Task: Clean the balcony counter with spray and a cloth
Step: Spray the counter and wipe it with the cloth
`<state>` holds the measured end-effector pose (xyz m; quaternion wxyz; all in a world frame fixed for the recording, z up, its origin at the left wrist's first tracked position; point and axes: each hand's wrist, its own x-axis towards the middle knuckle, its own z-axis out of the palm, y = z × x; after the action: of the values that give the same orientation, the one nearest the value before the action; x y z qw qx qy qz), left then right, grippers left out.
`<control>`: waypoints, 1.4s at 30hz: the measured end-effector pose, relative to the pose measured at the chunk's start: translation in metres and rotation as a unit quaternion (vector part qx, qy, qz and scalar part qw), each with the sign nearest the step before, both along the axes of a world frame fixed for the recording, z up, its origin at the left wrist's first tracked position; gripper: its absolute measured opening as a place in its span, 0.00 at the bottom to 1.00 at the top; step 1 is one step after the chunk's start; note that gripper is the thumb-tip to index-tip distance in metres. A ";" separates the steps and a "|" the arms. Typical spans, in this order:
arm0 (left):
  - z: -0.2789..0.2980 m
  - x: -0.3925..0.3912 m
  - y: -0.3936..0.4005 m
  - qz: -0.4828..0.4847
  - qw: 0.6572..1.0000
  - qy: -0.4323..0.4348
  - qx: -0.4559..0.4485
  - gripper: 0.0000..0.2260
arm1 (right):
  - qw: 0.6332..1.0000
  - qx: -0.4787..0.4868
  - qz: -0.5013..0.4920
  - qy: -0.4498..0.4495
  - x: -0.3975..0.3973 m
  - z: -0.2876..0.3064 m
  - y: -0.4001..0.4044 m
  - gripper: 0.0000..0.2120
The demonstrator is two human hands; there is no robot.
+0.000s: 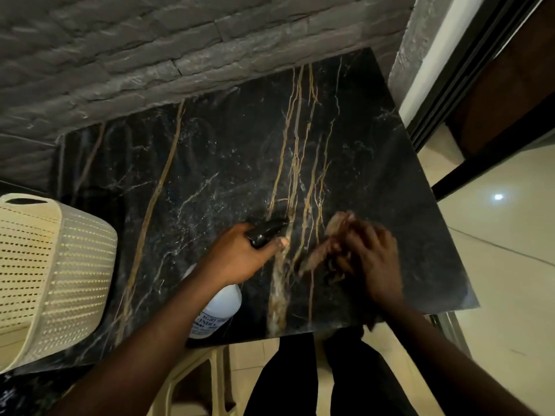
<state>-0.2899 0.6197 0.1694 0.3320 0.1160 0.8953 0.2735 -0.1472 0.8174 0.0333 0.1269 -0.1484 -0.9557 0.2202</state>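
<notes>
My left hand [240, 256] has its fingers curled round the black trigger head of the spray bottle [220, 307], thumb laid along the side, nozzle aimed up the slab. The white body with blue lettering hangs below my wrist, close to the counter's front edge. My right hand [368, 259] is blurred; the fingers look bunched on the brown cloth [327, 244], pressing it to the stone, but I cannot tell how each finger lies.

My worries from here: the 2 hands are near each other, so a squeeze now could wet my right hand or the cloth rather than the stone. The bottle hangs low by the edge, and I judge a careless swing could knock it against the slab. The cloth is crumpled, so it may smear the wet rather than lift it. Wiping hard toward the near edge could push liquid onto the floor tiles [504, 265], which look glossy and would likely turn slippery.

The counter [225, 163] is black marble with gold and white veins, faintly speckled as if misted. A cream perforated basket [51, 280] sits at its left end. Behind runs a grey rough stone wall [150, 49]; to the right is a dark sliding door frame [468, 73].
</notes>
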 end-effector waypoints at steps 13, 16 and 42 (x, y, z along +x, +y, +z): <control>0.000 -0.038 -0.016 0.002 0.999 0.051 -0.018 0.19 | 0.999 0.014 0.025 0.014 -0.004 -0.006 0.001 0.16; 0.002 -0.043 -0.016 -0.020 0.999 0.040 -0.022 0.19 | 0.994 -0.015 -0.107 -0.003 -0.067 0.002 -0.011 0.20; 0.015 -0.112 -0.021 0.020 0.999 0.018 0.037 0.14 | 0.999 0.010 0.003 -0.038 -0.084 0.010 -0.006 0.19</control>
<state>-0.4024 0.5984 0.1840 0.3063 0.1155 0.8923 0.3109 -0.2316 0.8118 0.0434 0.0918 -0.1521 -0.9625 0.2049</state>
